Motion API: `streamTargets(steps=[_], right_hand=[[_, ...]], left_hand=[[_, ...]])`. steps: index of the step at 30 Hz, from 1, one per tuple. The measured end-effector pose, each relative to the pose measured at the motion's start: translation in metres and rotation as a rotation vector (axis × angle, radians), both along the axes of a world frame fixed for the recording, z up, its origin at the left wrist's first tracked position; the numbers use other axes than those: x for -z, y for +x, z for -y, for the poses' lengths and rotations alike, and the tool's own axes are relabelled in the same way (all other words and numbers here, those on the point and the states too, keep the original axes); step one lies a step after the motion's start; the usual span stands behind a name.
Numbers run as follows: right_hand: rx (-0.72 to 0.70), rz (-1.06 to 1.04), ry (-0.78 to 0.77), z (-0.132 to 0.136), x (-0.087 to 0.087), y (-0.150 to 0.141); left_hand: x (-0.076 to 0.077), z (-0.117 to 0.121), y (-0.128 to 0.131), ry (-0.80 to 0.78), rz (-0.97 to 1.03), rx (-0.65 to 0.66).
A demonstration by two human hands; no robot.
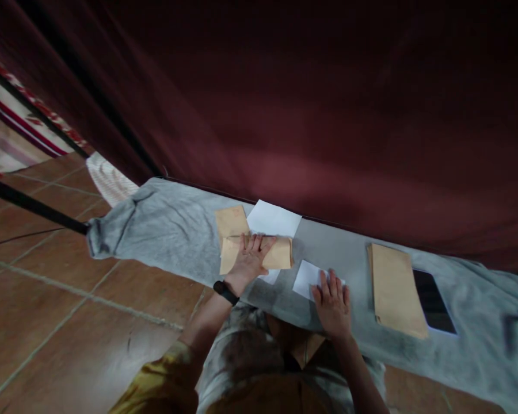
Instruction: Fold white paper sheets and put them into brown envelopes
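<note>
My left hand [249,259], with a black band at the wrist, lies flat with fingers stretched out on a brown envelope [280,255]. A second brown envelope [231,220] sits just behind it, beside a white sheet [274,219]. My right hand [332,303] rests flat, fingers apart, on a small folded white paper [307,276]. Both lie on a table covered with grey cloth [168,230].
A stack of brown envelopes [396,288] lies to the right, with a dark phone or tablet [434,302] beside it. A dark red curtain [328,115] hangs right behind the table. Tiled floor [47,299] and a black pole [30,202] are at left.
</note>
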State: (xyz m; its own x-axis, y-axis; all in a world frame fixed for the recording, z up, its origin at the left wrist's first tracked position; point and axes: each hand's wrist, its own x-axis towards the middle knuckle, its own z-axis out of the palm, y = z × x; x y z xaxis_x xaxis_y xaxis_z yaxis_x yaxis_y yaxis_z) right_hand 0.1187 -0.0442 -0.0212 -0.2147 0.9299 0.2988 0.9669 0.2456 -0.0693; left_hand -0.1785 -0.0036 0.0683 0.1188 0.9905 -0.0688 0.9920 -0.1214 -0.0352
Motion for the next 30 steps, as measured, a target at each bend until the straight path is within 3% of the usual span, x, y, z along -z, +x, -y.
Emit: streamTargets(steps=[7, 12, 16, 22, 30], right_hand=[[-0.044, -0.041, -0.063, -0.007, -0.010, -0.028], [-0.108, -0.078, -0.028, -0.006, -0.007, -0.041], [-0.134, -0.077, -0.007, -0.005, -0.001, -0.028], [-0.030, -0.069, 0.008, 0.000, 0.007, 0.000], [0.007, -0.138, 0.077, -0.004, 0.008, 0.032]], left_hand=[[-0.008, 0.003, 0.011, 0.003, -0.037, 0.028], [-0.007, 0.005, 0.011, 0.013, -0.016, 0.062], [-0.007, 0.005, 0.011, -0.010, -0.015, 0.072], [-0.009, 0.006, 0.010, -0.013, 0.004, 0.058], [0.001, 0.021, 0.000, 0.051, 0.171, 0.067]])
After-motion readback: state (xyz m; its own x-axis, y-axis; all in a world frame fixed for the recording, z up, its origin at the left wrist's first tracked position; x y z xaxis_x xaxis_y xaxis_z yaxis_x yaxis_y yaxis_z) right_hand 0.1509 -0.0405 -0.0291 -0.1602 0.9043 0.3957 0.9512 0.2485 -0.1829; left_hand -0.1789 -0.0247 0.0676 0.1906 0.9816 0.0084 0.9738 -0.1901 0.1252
